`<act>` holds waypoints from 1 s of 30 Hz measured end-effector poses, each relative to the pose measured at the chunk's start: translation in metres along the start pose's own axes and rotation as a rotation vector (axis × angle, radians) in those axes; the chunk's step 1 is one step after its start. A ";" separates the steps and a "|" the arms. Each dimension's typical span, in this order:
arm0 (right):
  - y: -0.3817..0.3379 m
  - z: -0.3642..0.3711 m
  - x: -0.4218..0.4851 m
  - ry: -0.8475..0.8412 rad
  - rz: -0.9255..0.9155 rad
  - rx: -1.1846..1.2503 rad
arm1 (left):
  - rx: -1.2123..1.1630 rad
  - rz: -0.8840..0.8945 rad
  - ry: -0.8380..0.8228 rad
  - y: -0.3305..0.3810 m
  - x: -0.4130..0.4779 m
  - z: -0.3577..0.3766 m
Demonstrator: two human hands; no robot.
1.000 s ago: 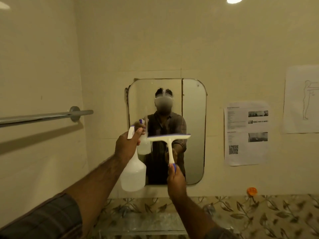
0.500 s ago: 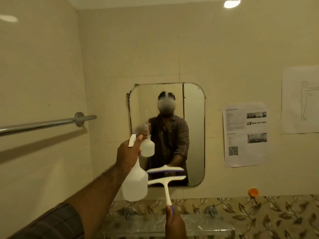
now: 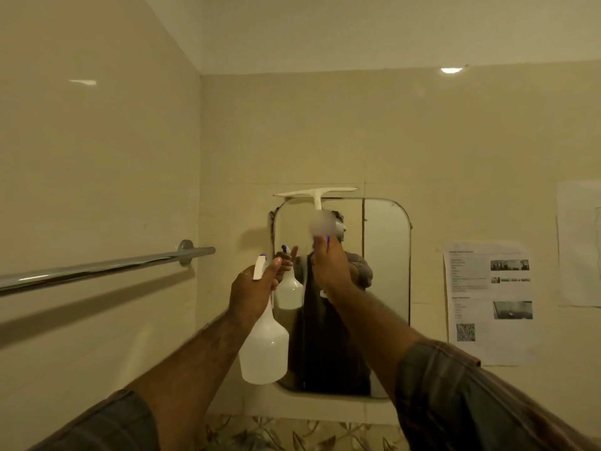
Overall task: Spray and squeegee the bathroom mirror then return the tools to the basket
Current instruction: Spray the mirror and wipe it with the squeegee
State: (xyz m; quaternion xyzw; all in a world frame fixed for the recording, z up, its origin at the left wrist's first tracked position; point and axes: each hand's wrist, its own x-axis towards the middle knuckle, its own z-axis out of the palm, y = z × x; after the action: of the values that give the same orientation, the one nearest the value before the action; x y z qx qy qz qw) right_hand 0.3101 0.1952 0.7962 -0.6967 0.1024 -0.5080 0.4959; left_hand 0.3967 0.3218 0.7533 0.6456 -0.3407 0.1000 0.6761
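Note:
The rounded wall mirror (image 3: pixel 385 271) hangs ahead of me. My left hand (image 3: pixel 252 289) grips the neck of a white spray bottle (image 3: pixel 265 348), held in front of the mirror's lower left part. My right hand (image 3: pixel 328 266) is raised and holds the handle of a white squeegee (image 3: pixel 317 192). Its blade lies level along the mirror's top edge, over the left half. The mirror reflects my arms and the bottle. No basket is in view.
A chrome towel bar (image 3: pixel 97 266) juts from the left wall toward the corner. Printed sheets (image 3: pixel 489 302) are stuck to the wall right of the mirror. A leaf-patterned counter edge (image 3: pixel 292 432) shows at the bottom.
My right hand has lifted the squeegee from the mirror's bottom to its top edge. The view has tilted upward. The left hand keeps the bottle in about the same place.

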 end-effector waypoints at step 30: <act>0.288 0.032 -0.210 -0.031 0.563 -0.359 | 0.112 -0.091 0.023 -0.049 -0.022 -0.010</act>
State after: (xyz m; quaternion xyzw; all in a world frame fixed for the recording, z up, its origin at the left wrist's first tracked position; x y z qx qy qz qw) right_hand 0.3428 0.2090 0.4400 -0.7250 0.3711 -0.3144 0.4876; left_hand 0.4118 0.3309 0.7014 0.6962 -0.2972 0.0954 0.6465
